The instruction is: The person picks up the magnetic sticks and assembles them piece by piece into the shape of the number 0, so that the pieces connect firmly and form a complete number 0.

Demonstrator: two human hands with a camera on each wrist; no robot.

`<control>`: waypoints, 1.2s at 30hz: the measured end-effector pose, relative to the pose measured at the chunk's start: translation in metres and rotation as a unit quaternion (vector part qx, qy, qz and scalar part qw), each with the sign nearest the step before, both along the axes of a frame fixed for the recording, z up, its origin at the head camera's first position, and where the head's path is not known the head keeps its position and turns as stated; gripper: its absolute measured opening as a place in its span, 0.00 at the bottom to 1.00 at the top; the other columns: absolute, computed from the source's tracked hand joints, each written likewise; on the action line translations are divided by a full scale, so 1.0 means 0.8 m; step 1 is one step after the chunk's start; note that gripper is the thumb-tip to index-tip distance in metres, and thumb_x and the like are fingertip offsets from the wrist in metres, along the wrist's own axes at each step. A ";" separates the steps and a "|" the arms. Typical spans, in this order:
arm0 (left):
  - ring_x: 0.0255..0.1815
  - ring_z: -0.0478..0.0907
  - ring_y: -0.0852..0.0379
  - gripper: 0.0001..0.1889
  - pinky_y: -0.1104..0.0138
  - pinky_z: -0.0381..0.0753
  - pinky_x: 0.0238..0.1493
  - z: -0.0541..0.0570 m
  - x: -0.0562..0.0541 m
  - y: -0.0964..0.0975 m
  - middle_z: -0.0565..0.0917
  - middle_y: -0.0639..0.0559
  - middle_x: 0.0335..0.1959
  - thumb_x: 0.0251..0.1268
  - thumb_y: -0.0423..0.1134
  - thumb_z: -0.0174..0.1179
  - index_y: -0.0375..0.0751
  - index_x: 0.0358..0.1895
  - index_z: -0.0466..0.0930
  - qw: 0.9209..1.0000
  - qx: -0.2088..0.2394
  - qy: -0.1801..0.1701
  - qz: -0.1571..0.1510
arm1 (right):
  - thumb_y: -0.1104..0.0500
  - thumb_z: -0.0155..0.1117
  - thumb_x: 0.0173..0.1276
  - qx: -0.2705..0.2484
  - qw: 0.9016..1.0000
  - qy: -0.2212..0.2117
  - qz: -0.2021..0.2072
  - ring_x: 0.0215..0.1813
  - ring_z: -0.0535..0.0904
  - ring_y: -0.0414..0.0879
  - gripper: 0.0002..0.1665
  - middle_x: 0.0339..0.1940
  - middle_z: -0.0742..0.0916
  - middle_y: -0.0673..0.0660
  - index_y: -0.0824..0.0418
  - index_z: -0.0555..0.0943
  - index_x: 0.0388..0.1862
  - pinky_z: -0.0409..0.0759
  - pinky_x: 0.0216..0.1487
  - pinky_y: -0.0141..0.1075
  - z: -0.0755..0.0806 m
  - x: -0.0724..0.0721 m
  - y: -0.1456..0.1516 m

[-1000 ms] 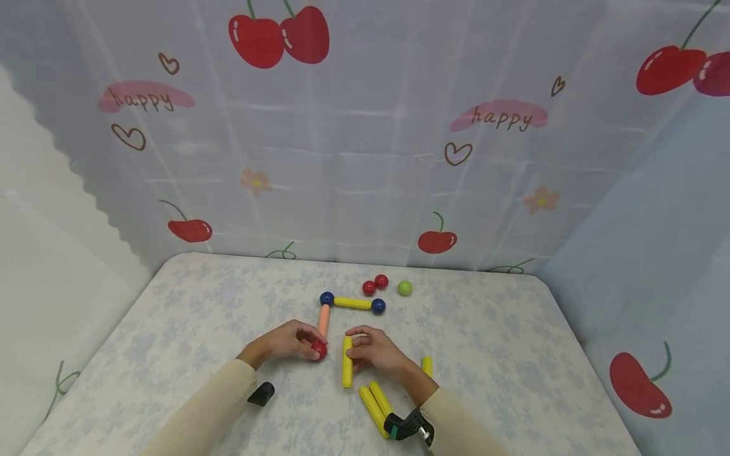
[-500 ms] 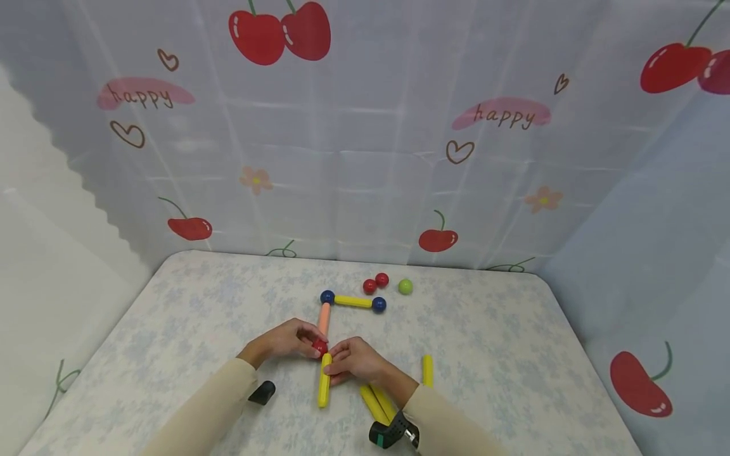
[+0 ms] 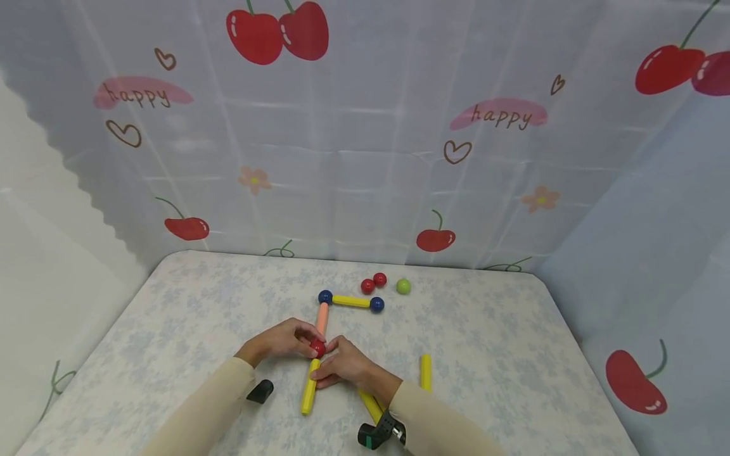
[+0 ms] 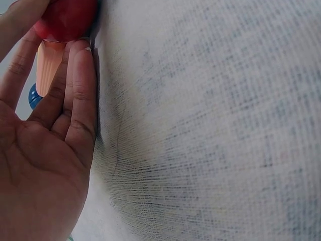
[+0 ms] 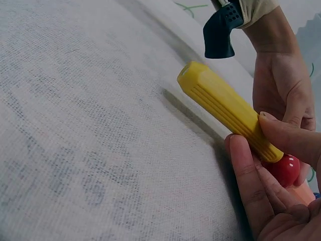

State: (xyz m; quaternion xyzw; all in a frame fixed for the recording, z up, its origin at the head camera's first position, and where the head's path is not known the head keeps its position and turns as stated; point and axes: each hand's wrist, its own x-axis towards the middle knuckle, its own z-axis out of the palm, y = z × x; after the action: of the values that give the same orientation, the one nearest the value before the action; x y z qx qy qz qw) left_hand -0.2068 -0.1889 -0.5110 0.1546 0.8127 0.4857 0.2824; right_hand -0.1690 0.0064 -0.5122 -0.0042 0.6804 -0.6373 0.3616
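Note:
My left hand (image 3: 287, 339) holds a red ball (image 3: 317, 348) between thumb and fingers, low over the table. A salmon-pink rod (image 3: 322, 318) runs from that ball to a blue ball (image 3: 325, 297) farther back. From there a yellow rod (image 3: 350, 301) leads right to a second blue ball (image 3: 377, 304). My right hand (image 3: 346, 366) pinches another yellow rod (image 5: 225, 108) between thumb and fingers. Its far end meets the red ball (image 5: 286, 170) in the right wrist view; its other end points toward the body. In the left wrist view the pink rod (image 4: 49, 68) lies behind the fingers.
Two loose red balls (image 3: 367, 286) and a green ball (image 3: 403, 286) lie at the back of the patterned tabletop (image 3: 485, 329). A yellow rod (image 3: 426, 372) lies right of the right forearm. More yellow rod (image 3: 371, 405) shows partly under that arm.
My right hand has carried the yellow rod left and nearer the body, tilting it and bringing its end to the red ball. The left hand has kept its hold on the ball.

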 end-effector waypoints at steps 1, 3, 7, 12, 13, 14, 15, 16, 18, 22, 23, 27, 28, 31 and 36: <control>0.38 0.78 0.57 0.13 0.65 0.77 0.44 0.000 0.000 0.000 0.84 0.52 0.38 0.57 0.33 0.69 0.36 0.46 0.84 1.000 0.004 0.000 -0.002 | 0.72 0.70 0.58 -0.006 1.000 -0.001 -0.004 0.27 0.86 0.50 0.28 0.30 0.87 0.63 0.64 0.61 0.47 0.84 0.34 0.40 0.000 -0.001 -0.001; 0.39 0.78 0.56 0.14 0.65 0.78 0.45 0.000 0.000 0.000 0.84 0.51 0.39 0.57 0.32 0.68 0.36 0.47 0.83 1.000 0.011 -0.003 -0.006 | 0.72 0.70 0.58 -0.012 1.000 -0.005 -0.008 0.27 0.85 0.49 0.29 0.30 0.87 0.64 0.63 0.60 0.48 0.84 0.34 0.40 -0.001 -0.004 -0.004; 0.40 0.79 0.56 0.15 0.64 0.78 0.47 0.001 -0.001 0.000 0.85 0.50 0.41 0.57 0.32 0.68 0.35 0.49 0.83 1.000 0.020 -0.008 -0.013 | 0.72 0.69 0.58 -0.015 1.000 -0.011 -0.002 0.27 0.85 0.48 0.30 0.30 0.87 0.63 0.62 0.60 0.50 0.84 0.34 0.39 -0.004 -0.009 -0.005; 0.39 0.79 0.56 0.14 0.63 0.78 0.47 0.001 -0.002 0.000 0.85 0.50 0.41 0.57 0.32 0.68 0.36 0.48 0.83 1.000 0.015 -0.009 -0.008 | 0.71 0.68 0.59 -0.012 1.000 -0.002 0.018 0.27 0.85 0.46 0.28 0.30 0.88 0.62 0.62 0.61 0.51 0.83 0.34 0.38 -0.004 -0.013 -0.002; 0.39 0.79 0.56 0.14 0.63 0.78 0.47 0.001 -0.002 0.001 0.85 0.50 0.41 0.57 0.32 0.68 0.36 0.48 0.83 1.000 0.016 -0.008 -0.008 | 0.71 0.69 0.59 -0.011 1.000 0.000 0.019 0.26 0.85 0.46 0.28 0.30 0.88 0.62 0.62 0.62 0.50 0.83 0.33 0.37 -0.004 -0.013 -0.002; 0.39 0.79 0.56 0.14 0.63 0.78 0.48 0.001 -0.002 0.000 0.84 0.50 0.41 0.57 0.32 0.68 0.36 0.48 0.84 1.000 0.016 -0.008 -0.007 | 0.71 0.69 0.59 -0.010 1.000 0.002 0.020 0.26 0.85 0.46 0.28 0.29 0.88 0.62 0.62 0.62 0.50 0.83 0.33 0.37 -0.004 -0.014 -0.002; 0.40 0.79 0.56 0.14 0.63 0.78 0.48 0.001 -0.003 0.000 0.84 0.50 0.41 0.57 0.32 0.68 0.36 0.48 0.84 1.000 0.016 -0.008 -0.007 | 0.70 0.69 0.59 -0.009 1.000 0.003 0.021 0.26 0.85 0.46 0.28 0.29 0.88 0.61 0.62 0.62 0.50 0.83 0.33 0.37 -0.004 -0.014 -0.002; 0.39 0.79 0.56 0.14 0.63 0.78 0.48 0.000 -0.002 0.000 0.84 0.50 0.41 0.57 0.32 0.68 0.36 0.48 0.84 1.000 0.017 -0.008 -0.007 | 0.70 0.70 0.59 -0.008 1.000 0.004 0.022 0.27 0.85 0.47 0.28 0.29 0.88 0.61 0.62 0.62 0.50 0.83 0.33 0.37 -0.003 -0.014 -0.002; 0.39 0.79 0.56 0.15 0.64 0.78 0.47 0.000 -0.002 0.000 0.84 0.50 0.41 0.57 0.32 0.68 0.36 0.48 0.84 1.000 0.015 -0.009 -0.005 | 0.71 0.70 0.58 -0.010 1.000 0.004 0.020 0.27 0.85 0.47 0.29 0.30 0.88 0.62 0.63 0.62 0.50 0.83 0.33 0.38 -0.002 -0.014 -0.002; 0.38 0.78 0.57 0.14 0.65 0.76 0.45 0.000 -0.001 0.000 0.84 0.52 0.38 0.56 0.33 0.69 0.37 0.47 0.84 1.000 0.008 -0.007 0.000 | 0.72 0.69 0.58 -0.014 1.000 0.001 0.010 0.27 0.85 0.49 0.28 0.31 0.88 0.64 0.63 0.63 0.51 0.84 0.33 0.40 -0.001 -0.015 0.002; 0.38 0.78 0.57 0.14 0.65 0.76 0.45 -0.001 -0.001 0.000 0.84 0.52 0.38 0.56 0.33 0.69 0.37 0.47 0.84 1.000 0.005 -0.007 0.001 | 0.72 0.69 0.58 -0.013 1.000 0.003 0.009 0.27 0.85 0.49 0.28 0.31 0.88 0.64 0.63 0.64 0.51 0.84 0.33 0.40 0.000 -0.015 0.003; 0.38 0.78 0.57 0.14 0.65 0.76 0.45 -0.001 0.000 -0.001 0.84 0.52 0.38 0.57 0.33 0.69 0.37 0.47 0.84 1.000 0.003 -0.005 -0.001 | 0.69 0.71 0.58 0.011 1.000 0.015 0.012 0.26 0.85 0.48 0.27 0.31 0.88 0.63 0.63 0.66 0.51 0.84 0.33 0.39 0.002 -0.021 0.012; 0.39 0.78 0.57 0.14 0.65 0.76 0.45 -0.002 -0.001 -0.002 0.84 0.52 0.38 0.57 0.34 0.69 0.37 0.47 0.84 1.000 0.004 -0.007 -0.001 | 0.68 0.71 0.58 0.020 0.999 0.021 0.013 0.25 0.84 0.47 0.26 0.31 0.88 0.62 0.63 0.67 0.51 0.83 0.32 0.39 0.002 -0.024 0.015; 0.39 0.78 0.57 0.14 0.65 0.76 0.45 -0.002 -0.002 -0.001 0.85 0.52 0.39 0.57 0.34 0.69 0.38 0.47 0.84 1.000 0.002 -0.009 -0.002 | 0.66 0.71 0.58 0.043 0.998 0.040 0.012 0.23 0.81 0.45 0.24 0.31 0.88 0.60 0.64 0.70 0.51 0.83 0.30 0.36 0.006 -0.036 0.031; 0.37 0.78 0.57 0.14 0.65 0.76 0.45 -0.002 -0.003 -0.001 0.85 0.53 0.39 0.56 0.35 0.70 0.41 0.47 0.85 1.000 -0.009 -0.013 0.003 | 0.62 0.72 0.59 0.084 0.993 0.084 -0.016 0.21 0.77 0.45 0.22 0.27 0.87 0.56 0.65 0.75 0.50 0.79 0.25 0.34 0.012 -0.059 0.066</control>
State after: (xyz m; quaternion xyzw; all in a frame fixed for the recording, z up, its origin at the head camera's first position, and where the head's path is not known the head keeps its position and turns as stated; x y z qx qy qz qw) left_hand -0.2095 -0.1894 -0.5122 0.1434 0.8136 0.4814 0.2929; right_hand -0.2162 0.0594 -0.5025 -0.0164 0.7594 -0.5814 0.2915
